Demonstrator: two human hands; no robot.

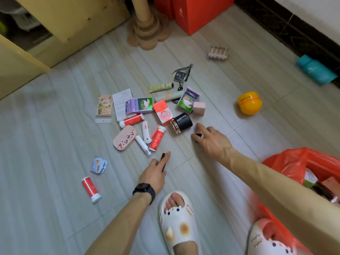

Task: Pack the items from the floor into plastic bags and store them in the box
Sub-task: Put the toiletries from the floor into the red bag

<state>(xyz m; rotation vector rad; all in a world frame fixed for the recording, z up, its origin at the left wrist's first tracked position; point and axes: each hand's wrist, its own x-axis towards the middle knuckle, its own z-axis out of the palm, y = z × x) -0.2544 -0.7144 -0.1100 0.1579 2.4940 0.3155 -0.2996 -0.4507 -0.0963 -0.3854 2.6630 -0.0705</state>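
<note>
A heap of small items lies on the grey floor: a black jar (181, 122), red tubes (157, 138), a pink case (124, 137), purple-green boxes (138, 105) and a red box (162, 112). My left hand (155, 173) holds a slim dark stick (163, 161) just below the heap. My right hand (209, 139) pinches a small dark object (198, 134) on the floor beside the black jar. A red plastic bag (298, 166) with items inside stands open at the right edge, under my right forearm.
A lone red tube (91, 189) and a blue charm (98, 165) lie at the left. A yellow ball-shaped container (249, 102), a pink rack (218, 52) and a teal bottle (315, 71) lie farther right. Red boxes (195, 13) and a wooden post base (147, 32) stand behind. My slippered feet (177, 221) are in front.
</note>
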